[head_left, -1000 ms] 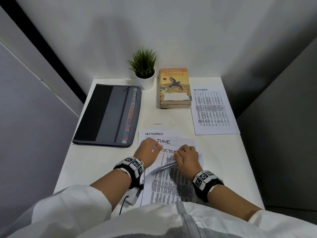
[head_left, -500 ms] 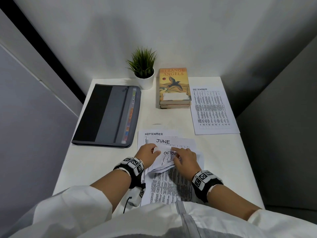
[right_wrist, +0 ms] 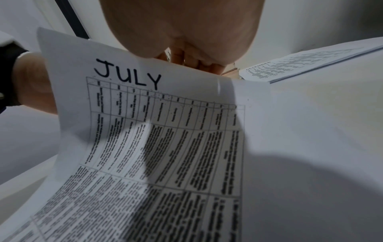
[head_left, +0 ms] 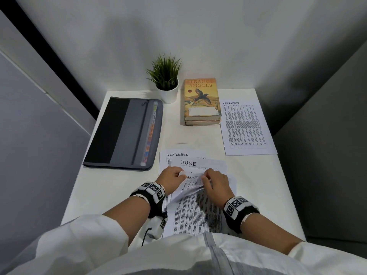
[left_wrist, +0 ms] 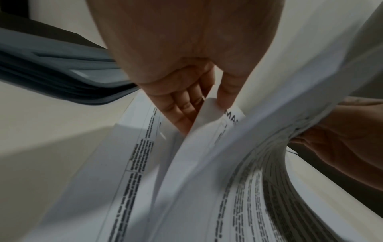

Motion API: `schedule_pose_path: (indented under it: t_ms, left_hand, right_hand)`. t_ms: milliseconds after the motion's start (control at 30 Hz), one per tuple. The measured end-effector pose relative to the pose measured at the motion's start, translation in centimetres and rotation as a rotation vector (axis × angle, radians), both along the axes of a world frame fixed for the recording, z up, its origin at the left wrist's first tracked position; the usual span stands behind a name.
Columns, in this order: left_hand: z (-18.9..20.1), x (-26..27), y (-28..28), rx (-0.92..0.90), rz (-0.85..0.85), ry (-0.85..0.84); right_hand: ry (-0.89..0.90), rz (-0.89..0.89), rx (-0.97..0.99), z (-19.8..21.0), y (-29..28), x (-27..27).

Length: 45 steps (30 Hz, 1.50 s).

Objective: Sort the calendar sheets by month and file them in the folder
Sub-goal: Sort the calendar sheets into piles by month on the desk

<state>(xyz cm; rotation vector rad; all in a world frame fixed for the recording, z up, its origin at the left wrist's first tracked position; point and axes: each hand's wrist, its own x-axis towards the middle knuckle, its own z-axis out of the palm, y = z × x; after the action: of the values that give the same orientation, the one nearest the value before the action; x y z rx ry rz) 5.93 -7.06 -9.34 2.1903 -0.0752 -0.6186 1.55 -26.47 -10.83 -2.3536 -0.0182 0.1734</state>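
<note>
A loose stack of calendar sheets [head_left: 198, 211] lies at the table's near middle. The headings SEPTEMBER [head_left: 177, 155], JUNE [head_left: 188, 163] and MARCH [head_left: 191, 177] show at its far end. My left hand [head_left: 174, 178] pinches the top corner of one sheet [left_wrist: 209, 108] between thumb and fingers. My right hand [head_left: 214, 181] grips the upper sheets and curls their top edges back toward me. The JULY sheet [right_wrist: 145, 131] bends up under this hand [right_wrist: 192, 62]. The grey and black folder [head_left: 127, 133] lies closed at the left, its coloured tabs showing along its right side.
A DECEMBER sheet [head_left: 246, 128] lies alone at the right. Two stacked books [head_left: 201, 102] and a small potted plant [head_left: 165, 84] stand at the back. Walls close in on both sides of the white table [head_left: 119, 185].
The right hand has peeled more sheets back toward me. The OCTOBER heading is gone from sight and MARCH now shows. The left hand has taken a sheet's corner.
</note>
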Motion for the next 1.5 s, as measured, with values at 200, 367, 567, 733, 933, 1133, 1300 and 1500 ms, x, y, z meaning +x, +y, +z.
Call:
schedule_pose_path:
  t_ms: [200,367,567,733,933,1133,1300,1500]
  left_hand:
    - [0.7,-0.6,-0.4,-0.109,-0.054,0.07]
    - [0.2,-0.4,-0.8,-0.073,0.088,-0.01]
    - [-0.9,0.7,-0.1,0.058,0.221,0.025]
    - [-1.4,0.6,-0.2,0.063,0.125,0.057]
    - [-1.6,0.2,-0.1,0.079,0.111,0.031]
    - [-1.3,-0.2,-0.1,0.031,0.144,0.021]
    - [-0.8,-0.2,-0.1,0.054,0.103,-0.004]
    - [-0.4,-0.2,-0.2,0.075,0.089,0.002]
  right_hand:
    - [-0.043,0.053,-0.082,-0.9,0.1,0.1]
    - [-0.07,0.032,-0.107,-0.9,0.3,0.4]
    - [0.03,0.048,-0.052,-0.5,0.2,0.5]
    - [0.032,0.019,0.002,-0.6,0.4,0.4]
    - [0.013,0.048,-0.082,-1.2,0.2,0.4]
    - [-0.081,0.013,-0.136,-1.2,0.0,0.3]
    - [-0.039,0.025,-0.064,-0.6,0.0,0.3]
    - [-0.003,-0.013,0.021,-0.6,0.2,0.0]
